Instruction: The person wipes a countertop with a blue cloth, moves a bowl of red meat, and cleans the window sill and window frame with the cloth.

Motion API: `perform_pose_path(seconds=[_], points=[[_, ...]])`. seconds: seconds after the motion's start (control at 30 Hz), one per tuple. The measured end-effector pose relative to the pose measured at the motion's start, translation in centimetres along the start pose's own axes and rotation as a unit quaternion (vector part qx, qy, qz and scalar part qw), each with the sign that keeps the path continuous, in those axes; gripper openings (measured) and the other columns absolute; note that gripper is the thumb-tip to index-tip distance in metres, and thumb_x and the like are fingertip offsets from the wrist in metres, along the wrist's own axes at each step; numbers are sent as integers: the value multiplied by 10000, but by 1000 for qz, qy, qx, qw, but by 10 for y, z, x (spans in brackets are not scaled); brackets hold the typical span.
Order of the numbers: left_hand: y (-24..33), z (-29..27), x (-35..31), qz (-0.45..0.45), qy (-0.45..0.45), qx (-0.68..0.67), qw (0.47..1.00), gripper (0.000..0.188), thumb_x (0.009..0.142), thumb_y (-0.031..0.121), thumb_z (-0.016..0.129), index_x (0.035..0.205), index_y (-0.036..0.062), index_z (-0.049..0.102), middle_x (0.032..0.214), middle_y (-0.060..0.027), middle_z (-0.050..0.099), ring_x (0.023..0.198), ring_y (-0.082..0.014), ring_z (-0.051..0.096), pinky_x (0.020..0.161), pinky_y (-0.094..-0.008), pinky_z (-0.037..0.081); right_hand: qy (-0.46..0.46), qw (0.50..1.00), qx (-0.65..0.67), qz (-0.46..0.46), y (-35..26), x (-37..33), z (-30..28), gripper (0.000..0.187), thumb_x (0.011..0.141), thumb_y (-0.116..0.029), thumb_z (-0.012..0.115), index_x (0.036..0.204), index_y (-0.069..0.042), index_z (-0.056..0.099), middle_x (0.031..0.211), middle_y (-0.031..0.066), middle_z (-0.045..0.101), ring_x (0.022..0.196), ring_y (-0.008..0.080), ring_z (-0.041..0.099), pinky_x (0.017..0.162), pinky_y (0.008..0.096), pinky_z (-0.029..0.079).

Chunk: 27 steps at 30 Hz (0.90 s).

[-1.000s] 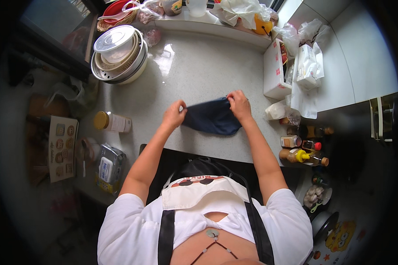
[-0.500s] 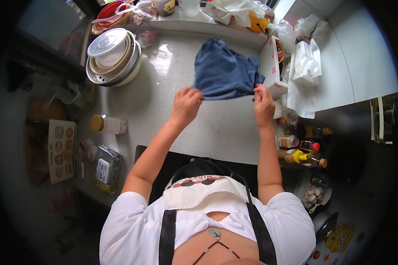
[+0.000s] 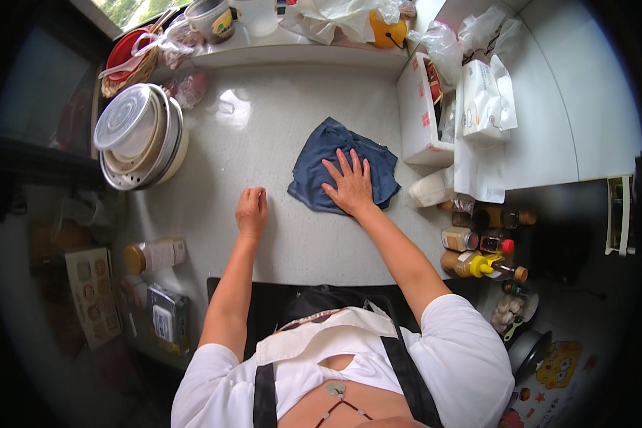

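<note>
A dark blue cloth lies spread on the pale speckled countertop, with a few creases and uneven edges. My right hand rests flat on its middle, fingers spread and pointing away from me. To the left of the cloth, apart from it, my left hand is at the counter with its fingers curled in. Nothing shows in that hand.
Stacked bowls and colanders stand at the left. A lidded jar and a wipes pack are nearer. On the right are a white box, a tissue pack and several seasoning bottles.
The cloth, held up between both hands before, now lies on the counter. My left hand has let go and moved left and nearer; my right hand has flattened onto the cloth.
</note>
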<state>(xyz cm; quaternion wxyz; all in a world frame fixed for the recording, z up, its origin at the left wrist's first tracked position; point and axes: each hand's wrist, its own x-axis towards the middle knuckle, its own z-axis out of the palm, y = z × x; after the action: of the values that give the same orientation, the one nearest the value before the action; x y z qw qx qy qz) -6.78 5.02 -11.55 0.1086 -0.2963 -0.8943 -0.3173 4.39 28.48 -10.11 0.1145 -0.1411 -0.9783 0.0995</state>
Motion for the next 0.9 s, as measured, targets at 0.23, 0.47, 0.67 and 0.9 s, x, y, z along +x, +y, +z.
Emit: perform_pose_path(seconds=[0.23, 0.47, 0.67, 0.9], points=[[5, 7, 14, -5, -24, 62, 998, 27, 810, 136, 584, 816, 139, 558, 739, -30, 523, 663, -213, 547, 513, -332, 445, 55, 978, -84, 185, 92, 114, 30, 551, 836, -434, 459, 1323, -189, 377, 1392, 138, 303, 1294, 356, 229, 1012, 538, 209], [6, 6, 14, -33, -25, 43, 998, 17, 802, 125, 586, 801, 130, 570, 708, -26, 507, 626, -196, 530, 507, -330, 430, 22, 950, -85, 301, 119, 181, 42, 581, 852, -440, 438, 1323, -115, 342, 1391, 197, 270, 1297, 369, 221, 1017, 502, 236], [8, 8, 19, -28, -9, 35, 999, 25, 806, 131, 584, 797, 130, 561, 696, -25, 504, 608, -197, 528, 510, -332, 428, 64, 946, -56, 313, 108, 147, 38, 594, 849, -476, 424, 1350, -167, 346, 1416, 177, 240, 1313, 342, 192, 1024, 477, 231], [6, 7, 14, -24, -13, 36, 999, 65, 839, 166, 544, 820, 108, 565, 720, -39, 520, 632, -207, 536, 558, -340, 435, 61, 931, -37, 357, 57, 80, 25, 595, 844, -463, 452, 1354, -184, 327, 1426, 168, 220, 1327, 335, 156, 1038, 497, 189]])
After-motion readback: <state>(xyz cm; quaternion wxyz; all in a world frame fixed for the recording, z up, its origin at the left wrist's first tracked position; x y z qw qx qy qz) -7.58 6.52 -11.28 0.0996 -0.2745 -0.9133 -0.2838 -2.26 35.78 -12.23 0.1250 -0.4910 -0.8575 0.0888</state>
